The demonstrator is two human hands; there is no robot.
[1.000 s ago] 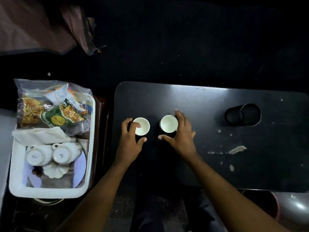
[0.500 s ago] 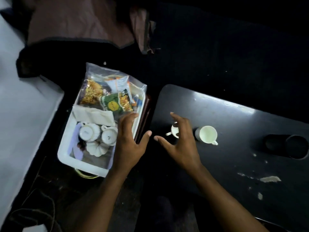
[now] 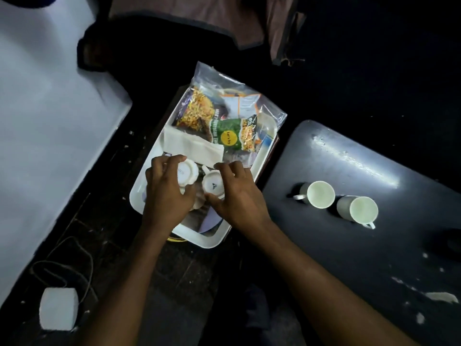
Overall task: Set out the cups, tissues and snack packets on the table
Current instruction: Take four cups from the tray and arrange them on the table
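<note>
A white tray [image 3: 194,237] beside the table holds two upturned white cups, a folded tissue [image 3: 192,147] and a clear bag of snack packets [image 3: 224,121]. My left hand [image 3: 167,191] curls its fingers around the left cup [image 3: 185,171]. The fingers of my right hand [image 3: 237,196] close around the right cup [image 3: 213,186]. Both cups still rest in the tray. Two more white cups [image 3: 320,194] [image 3: 363,209] stand upright side by side on the dark table [image 3: 361,258].
A white block [image 3: 58,308] and a loose cord [image 3: 62,265] lie on the dark floor at lower left. A pale surface [image 3: 45,133] fills the left side. Brown cloth [image 3: 224,18] hangs at the top. White flecks dot the table's near right part.
Both hands left the two cups on the table and moved left over the tray, closing around the two upturned cups there. The view swung left.
</note>
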